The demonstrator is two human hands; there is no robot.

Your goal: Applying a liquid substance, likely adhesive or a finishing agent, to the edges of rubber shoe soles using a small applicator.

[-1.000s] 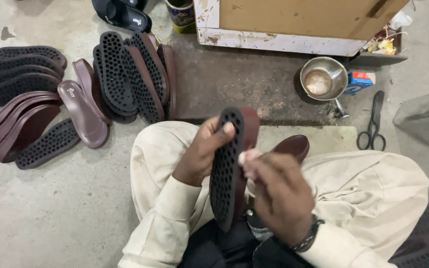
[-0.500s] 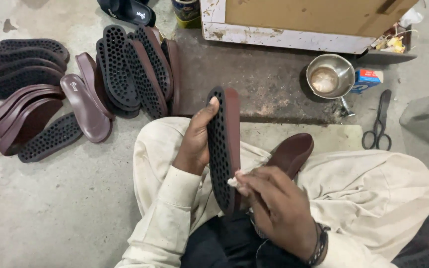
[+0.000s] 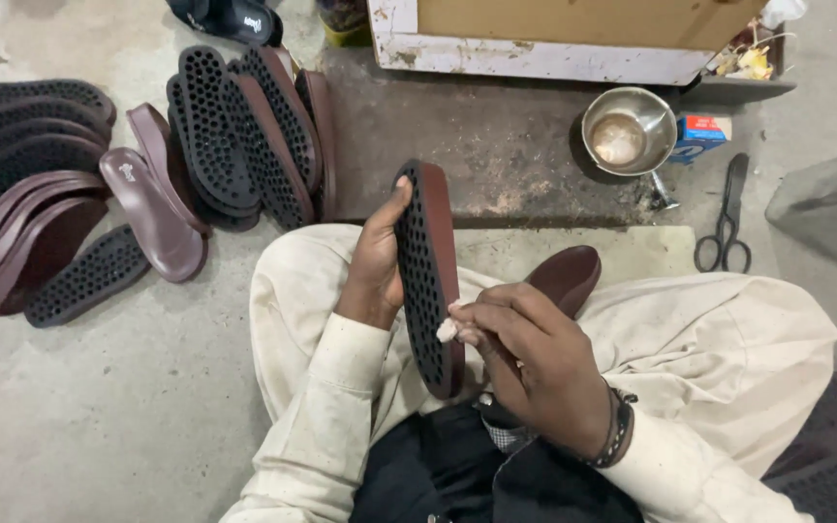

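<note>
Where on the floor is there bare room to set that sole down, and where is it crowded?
Bare concrete floor lies below the loose soles, beside the left knee. A dark patch between the upright sole stack and the metal bowl is also free. Crowded: the far left, and around the bowl and scissors.

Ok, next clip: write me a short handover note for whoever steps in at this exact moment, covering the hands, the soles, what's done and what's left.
Left hand: holds a shoe sole on edge over the lap, black studded face toward it.
Right hand: fingertips pinch a small pale piece against the sole's edge.
A second brown sole lies on the lap behind.
Floor: piles of soles to the left; metal bowl and scissors to the right.
Done: cannot tell which soles are finished.
Left: the held sole is in work.
</note>
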